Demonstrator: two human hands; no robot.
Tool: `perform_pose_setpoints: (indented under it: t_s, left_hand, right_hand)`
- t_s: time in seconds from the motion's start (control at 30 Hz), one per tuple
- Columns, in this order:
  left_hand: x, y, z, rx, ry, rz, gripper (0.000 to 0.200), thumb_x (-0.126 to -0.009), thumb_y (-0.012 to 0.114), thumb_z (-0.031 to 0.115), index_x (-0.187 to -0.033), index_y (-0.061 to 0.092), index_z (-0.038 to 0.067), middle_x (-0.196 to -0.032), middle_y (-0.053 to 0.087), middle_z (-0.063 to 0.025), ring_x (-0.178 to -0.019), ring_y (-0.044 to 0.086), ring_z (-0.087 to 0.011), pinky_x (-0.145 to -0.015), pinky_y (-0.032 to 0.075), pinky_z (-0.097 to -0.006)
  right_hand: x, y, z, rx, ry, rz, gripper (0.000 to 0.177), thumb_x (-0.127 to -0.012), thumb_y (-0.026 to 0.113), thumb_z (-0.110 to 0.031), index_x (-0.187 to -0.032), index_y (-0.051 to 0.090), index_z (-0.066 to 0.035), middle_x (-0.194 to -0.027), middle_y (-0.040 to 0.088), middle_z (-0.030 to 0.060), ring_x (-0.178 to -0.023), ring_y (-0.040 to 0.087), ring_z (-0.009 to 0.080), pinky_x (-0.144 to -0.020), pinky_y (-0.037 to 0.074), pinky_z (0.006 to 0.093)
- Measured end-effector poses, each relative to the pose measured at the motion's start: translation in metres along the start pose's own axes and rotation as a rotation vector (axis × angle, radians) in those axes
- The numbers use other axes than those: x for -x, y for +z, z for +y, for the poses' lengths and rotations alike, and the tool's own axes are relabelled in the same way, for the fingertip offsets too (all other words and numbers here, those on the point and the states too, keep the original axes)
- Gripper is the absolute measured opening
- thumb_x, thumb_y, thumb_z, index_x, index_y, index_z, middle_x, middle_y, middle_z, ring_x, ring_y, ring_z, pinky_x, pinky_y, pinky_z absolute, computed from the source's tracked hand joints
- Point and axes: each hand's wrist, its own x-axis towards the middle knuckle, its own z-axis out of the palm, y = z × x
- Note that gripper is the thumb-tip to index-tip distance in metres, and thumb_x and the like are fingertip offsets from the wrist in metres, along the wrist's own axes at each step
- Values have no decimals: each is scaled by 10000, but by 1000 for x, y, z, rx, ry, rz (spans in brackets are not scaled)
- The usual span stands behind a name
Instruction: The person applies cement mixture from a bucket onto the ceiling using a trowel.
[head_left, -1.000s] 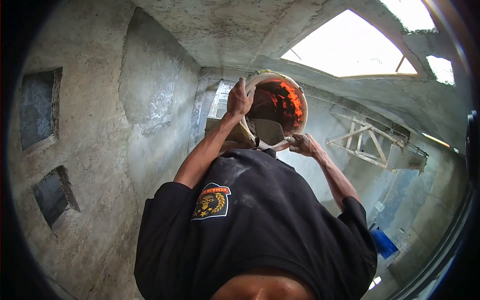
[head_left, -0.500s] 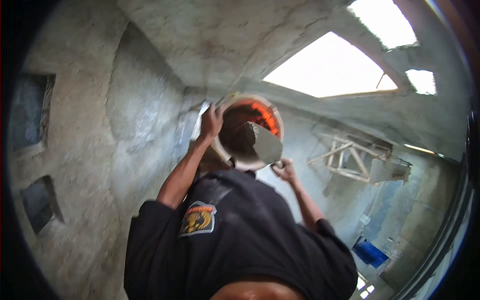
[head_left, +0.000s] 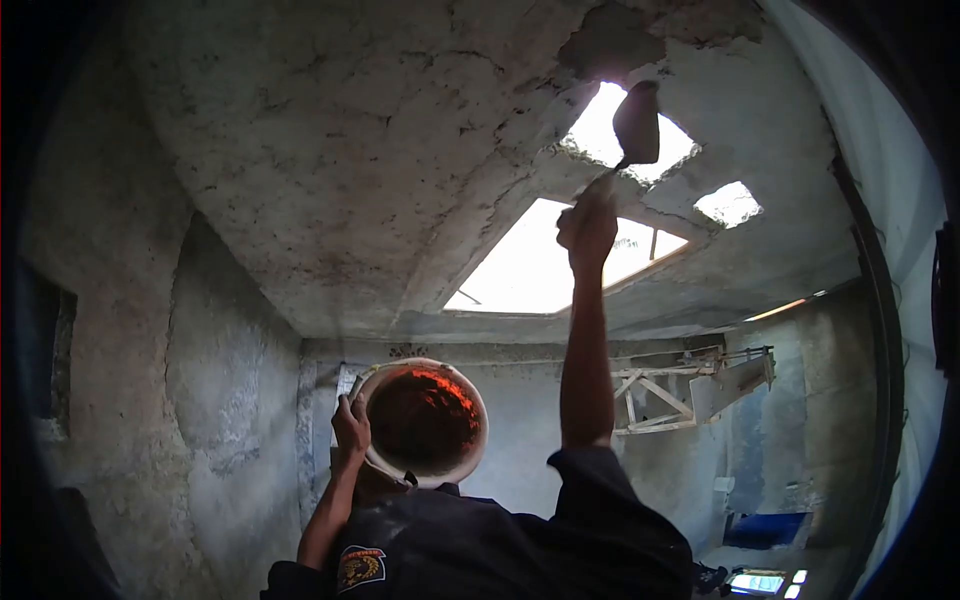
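Observation:
My left hand (head_left: 350, 425) grips the left rim of a bucket (head_left: 458, 396), its mouth turned toward me. Dark grey mortar coats much of the bucket's inside, and orange shows along the upper right of its wall. My right hand (head_left: 590, 222) is raised on a stretched arm and closed round the handle of a trowel (head_left: 637, 122). The trowel's dark blade stands out against a bright opening, just below a darker, wet-looking patch (head_left: 612, 40) on the rough grey surface. Whether mortar lies on the blade cannot be made out.
A large bright opening (head_left: 520, 262) and a smaller one (head_left: 730, 204) break the grey surface. A wooden frame (head_left: 655, 400) stands out from the far wall at right. Lower right lies a blue object (head_left: 765, 530). A dark recess (head_left: 48, 350) is at left.
The trowel, carrying grey mortar over the bucket before, has swung up high with my right hand. My left hand keeps the bucket, now lower in view. The camera has tilted upward.

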Motion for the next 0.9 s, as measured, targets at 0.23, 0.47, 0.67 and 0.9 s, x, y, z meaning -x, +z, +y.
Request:
perform_pose_setpoints:
  t_s: [0.23,0.47,0.67,0.9]
  left_hand:
    - [-2,2,-1,-7,-21,1,322,-884,451,281,-851,488,-37,-744,554,-289,-730,532,-454,-593,414,-471]
    - [-7,6,-2,-28,-74,-29,336,-874,463,278,-874,503,-55,-773,558,-294,-769,537,-450,-634,421,-465]
    - [-5,6,-4,-11,-41,12,316,-870,466,260,-896,505,-52,-785,565,-286,-776,538,-450,-646,424,-465]
    - [-10,4,5,-5,-27,13,274,-868,470,239,-864,493,-35,-773,563,-280,-764,531,-454,-621,415,-470]
  right_hand:
    - [-130,28,-64,43,-183,215,339,-858,475,-371,-959,479,-47,-644,504,60,-439,504,123,-376,432,243]
    - [-177,37,-43,1130,-778,519,332,-805,511,-219,-1081,431,-54,-846,550,167,-735,550,286,-624,458,400]
    - [-175,58,-42,1074,-629,475,337,-772,523,-171,-1039,393,-12,-960,481,238,-784,549,406,-683,450,484]
    - [-191,75,-36,1174,-339,413,617,-782,528,-179,-1246,203,68,-1010,450,292,-809,585,379,-666,508,412]
